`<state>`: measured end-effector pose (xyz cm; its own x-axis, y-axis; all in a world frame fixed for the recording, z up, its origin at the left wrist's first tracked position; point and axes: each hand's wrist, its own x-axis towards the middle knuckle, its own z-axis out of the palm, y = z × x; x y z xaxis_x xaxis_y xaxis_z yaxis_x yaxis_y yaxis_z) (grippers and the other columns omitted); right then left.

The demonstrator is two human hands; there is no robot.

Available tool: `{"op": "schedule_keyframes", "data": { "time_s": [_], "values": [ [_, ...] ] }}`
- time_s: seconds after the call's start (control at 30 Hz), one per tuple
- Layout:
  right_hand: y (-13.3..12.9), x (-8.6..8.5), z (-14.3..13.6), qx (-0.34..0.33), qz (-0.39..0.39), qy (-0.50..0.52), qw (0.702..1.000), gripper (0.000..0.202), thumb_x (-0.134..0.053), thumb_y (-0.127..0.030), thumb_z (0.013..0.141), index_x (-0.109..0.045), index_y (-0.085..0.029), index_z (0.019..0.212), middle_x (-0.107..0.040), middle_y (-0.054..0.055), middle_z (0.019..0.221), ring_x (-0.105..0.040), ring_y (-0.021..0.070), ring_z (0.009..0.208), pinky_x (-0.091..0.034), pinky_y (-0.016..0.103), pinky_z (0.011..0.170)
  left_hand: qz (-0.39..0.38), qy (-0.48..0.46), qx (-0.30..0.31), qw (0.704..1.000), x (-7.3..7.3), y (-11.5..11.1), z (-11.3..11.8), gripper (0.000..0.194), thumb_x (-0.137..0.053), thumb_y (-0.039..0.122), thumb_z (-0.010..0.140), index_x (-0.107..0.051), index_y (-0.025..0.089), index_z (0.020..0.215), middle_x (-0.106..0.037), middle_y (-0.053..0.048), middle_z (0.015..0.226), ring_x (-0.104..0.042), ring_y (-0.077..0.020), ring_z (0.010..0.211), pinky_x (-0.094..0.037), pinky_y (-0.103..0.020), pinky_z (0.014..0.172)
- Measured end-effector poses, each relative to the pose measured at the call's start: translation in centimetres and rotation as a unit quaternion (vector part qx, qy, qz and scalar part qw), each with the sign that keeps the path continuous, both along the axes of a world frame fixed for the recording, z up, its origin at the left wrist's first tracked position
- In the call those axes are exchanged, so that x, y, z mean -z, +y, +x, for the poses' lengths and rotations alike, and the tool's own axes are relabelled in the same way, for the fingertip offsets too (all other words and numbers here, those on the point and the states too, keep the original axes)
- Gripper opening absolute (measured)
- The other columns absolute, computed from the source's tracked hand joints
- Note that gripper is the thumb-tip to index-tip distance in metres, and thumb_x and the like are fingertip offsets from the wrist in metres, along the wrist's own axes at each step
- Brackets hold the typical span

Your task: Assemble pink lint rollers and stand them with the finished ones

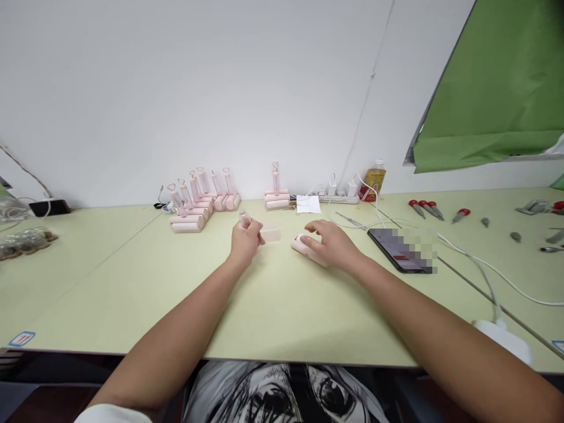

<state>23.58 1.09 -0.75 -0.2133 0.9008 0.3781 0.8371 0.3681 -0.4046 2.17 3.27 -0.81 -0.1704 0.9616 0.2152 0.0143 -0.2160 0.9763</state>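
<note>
My left hand [245, 241] is closed, thumb and fingers pinched together. A pale pink piece pokes up above its fingers, and a flat, see-through pinkish piece [270, 235] sticks out to the right; whether they are one object I cannot tell. Over a pale pink cylinder [300, 245] lying on the table, my right hand [332, 242] is curled, with its thumb along the cylinder and the forefinger arched above. The palm hides the cylinder's near end. A gap of bare table separates the two hands.
Pink cylinders with upright heart-topped parts [194, 205] stand at back left, others [277, 200] at back centre. A paper slip [308, 204], power strip [339, 198] and drink bottle [373, 181] are near the wall. Right lie a phone [396, 249], white cables and red-handled tools [429, 209].
</note>
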Motion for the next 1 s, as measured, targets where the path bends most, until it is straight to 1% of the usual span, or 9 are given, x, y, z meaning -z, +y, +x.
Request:
{"op": "schedule_keyframes", "data": {
  "time_s": [0.1,0.2,0.27,0.37,0.5,0.6,0.67,0.83,1.0],
  "values": [
    [0.9,0.9,1.4,0.025,-0.116,-0.027,0.993,0.065,-0.062,-0.051,0.076,-0.050,-0.021,0.132,-0.061,0.013,0.122,-0.058,0.0294,0.103,-0.042,0.033,0.077,-0.032,0.057,0.016,0.998,0.3,0.0,-0.1,0.017,-0.053,0.025,0.071,-0.044,0.021,0.085,-0.042,0.011,0.050,-0.042,-0.0085,0.035,-0.036,-0.020,0.039],
    [1.1,1.6,1.5,0.026,-0.181,-0.031,0.983,0.081,-0.069,-0.045,0.069,-0.040,-0.024,0.141,-0.062,0.014,0.121,-0.060,0.0309,0.099,-0.042,0.033,0.072,-0.019,0.160,0.083,0.983,0.8,-0.7,0.3,0.025,-0.052,0.034,0.081,-0.041,0.022,0.100,-0.044,0.010,0.057,-0.043,-0.0086,0.039,-0.033,-0.021,0.042],
    [1.0,1.6,1.2,0.024,-0.173,0.019,0.984,0.073,-0.069,-0.039,0.068,-0.046,-0.024,0.136,-0.063,0.013,0.119,-0.060,0.0293,0.097,-0.042,0.032,0.071,0.015,0.236,0.139,0.962,1.0,-1.3,0.4,0.026,-0.048,0.042,0.086,-0.041,0.022,0.102,-0.045,0.008,0.062,-0.044,-0.0092,0.047,-0.035,-0.022,0.049],
    [0.7,1.0,0.7,0.018,-0.160,0.169,0.972,0.047,-0.065,-0.037,0.071,-0.057,-0.021,0.114,-0.065,0.008,0.102,-0.059,0.0236,0.085,-0.042,0.030,0.066,0.074,0.320,0.214,0.920,0.9,-2.0,0.4,0.031,-0.041,0.050,0.091,-0.043,0.021,0.102,-0.047,0.005,0.069,-0.046,-0.0116,0.061,-0.036,-0.025,0.059],
    [0.3,0.2,0.2,-0.050,-0.175,0.413,0.893,0.040,-0.068,-0.038,0.067,-0.056,-0.020,0.101,-0.059,0.001,0.087,-0.054,0.0178,0.075,-0.041,0.027,0.062,0.110,0.356,0.276,0.886,0.6,-2.6,0.3,0.034,-0.033,0.051,0.094,-0.047,0.020,0.097,-0.053,0.001,0.079,-0.048,-0.0135,0.073,-0.037,-0.027,0.067],
    [0.1,0.1,0.0,-0.103,-0.191,0.495,0.841,0.043,-0.072,-0.036,0.063,-0.055,-0.020,0.100,-0.057,-0.001,0.085,-0.052,0.0161,0.074,-0.041,0.026,0.061,0.123,0.370,0.287,0.875,0.5,-2.6,0.4,0.036,-0.035,0.052,0.094,-0.051,0.020,0.096,-0.054,0.001,0.079,-0.048,-0.0133,0.071,-0.037,-0.026,0.066],
    [0.0,0.1,-0.1,-0.113,-0.200,0.496,0.838,0.043,-0.072,-0.034,0.063,-0.056,-0.020,0.100,-0.057,-0.001,0.085,-0.051,0.0158,0.074,-0.040,0.025,0.061,0.134,0.378,0.288,0.870,0.6,-2.6,0.5,0.036,-0.038,0.052,0.093,-0.053,0.020,0.098,-0.051,0.002,0.073,-0.046,-0.0126,0.067,-0.036,-0.026,0.064],
    [-0.1,0.3,-0.1,-0.110,-0.217,0.447,0.860,0.041,-0.069,-0.037,0.069,-0.057,-0.020,0.105,-0.058,-0.001,0.085,-0.051,0.0151,0.073,-0.038,0.024,0.059,0.169,0.390,0.273,0.863,0.7,-2.5,0.5,0.036,-0.046,0.051,0.090,-0.057,0.019,0.102,-0.046,0.004,0.066,-0.042,-0.0115,0.061,-0.034,-0.025,0.060],
    [-0.1,0.4,0.0,-0.104,-0.222,0.447,0.860,0.039,-0.069,-0.040,0.070,-0.056,-0.021,0.101,-0.057,-0.002,0.081,-0.051,0.0150,0.069,-0.037,0.024,0.056,0.169,0.402,0.259,0.862,0.8,-2.3,0.4,0.037,-0.047,0.051,0.090,-0.060,0.020,0.105,-0.051,0.002,0.069,-0.046,-0.0125,0.064,-0.035,-0.025,0.061]
  ]
}}
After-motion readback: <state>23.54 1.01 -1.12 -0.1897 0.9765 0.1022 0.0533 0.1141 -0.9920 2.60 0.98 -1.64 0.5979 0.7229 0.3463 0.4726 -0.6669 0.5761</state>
